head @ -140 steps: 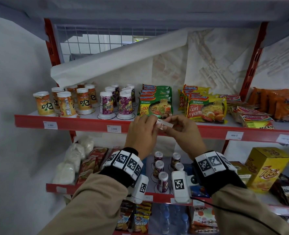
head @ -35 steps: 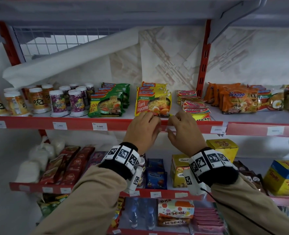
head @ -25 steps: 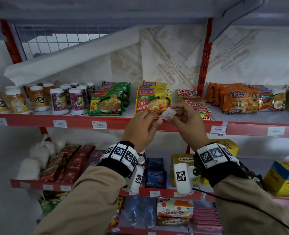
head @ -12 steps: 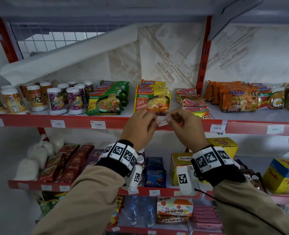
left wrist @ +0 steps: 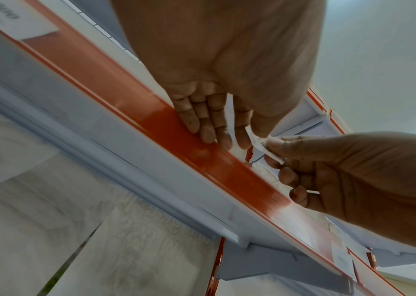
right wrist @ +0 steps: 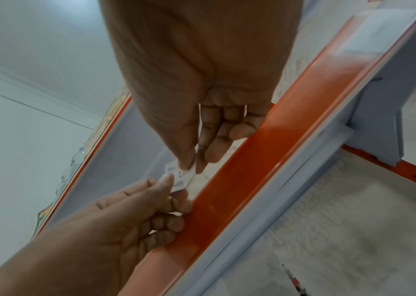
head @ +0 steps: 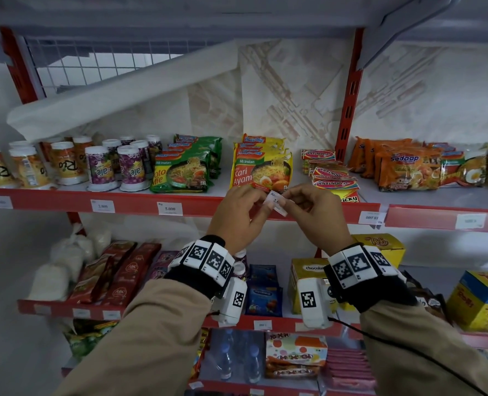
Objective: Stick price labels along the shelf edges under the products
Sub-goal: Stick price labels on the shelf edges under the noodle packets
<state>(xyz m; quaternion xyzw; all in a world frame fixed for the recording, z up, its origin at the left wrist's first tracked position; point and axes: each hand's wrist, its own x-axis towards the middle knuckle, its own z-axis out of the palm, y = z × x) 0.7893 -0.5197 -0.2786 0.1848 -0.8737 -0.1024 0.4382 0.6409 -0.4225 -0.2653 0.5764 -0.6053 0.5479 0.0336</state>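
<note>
Both hands meet in front of the red shelf edge (head: 202, 202), each pinching one end of a small white price label (head: 277, 202). The left hand (head: 238, 217) nips the label's left end between thumb and forefinger, and its other fingers (left wrist: 203, 124) lie straight with their tips against the red strip. The right hand (head: 318, 217) pinches the right end between thumb and forefinger; its remaining fingers (left wrist: 295, 178) are curled loosely underneath. The label is tilted and held just off the strip; whether any corner already touches it cannot be told.

Directly behind the grip stands a yellow noodle packet (head: 261, 171), with a green noodle packet (head: 181, 174) to its left and drink cups (head: 99, 167) further left. Right of the grip lie flat red-and-yellow snack packs (head: 332, 178) and, beyond the red upright (head: 348, 95), orange noodle packets (head: 408, 170). White labels (head: 169, 208) already sit on the strip on both sides of the hands. Below the wrists is a lower shelf (head: 274, 322) with boxes and sachets. The wall is pale and patterned.

The print on the held label is partly covered by fingers; only "2" reads clearly. Most other labels are blurred.
</note>
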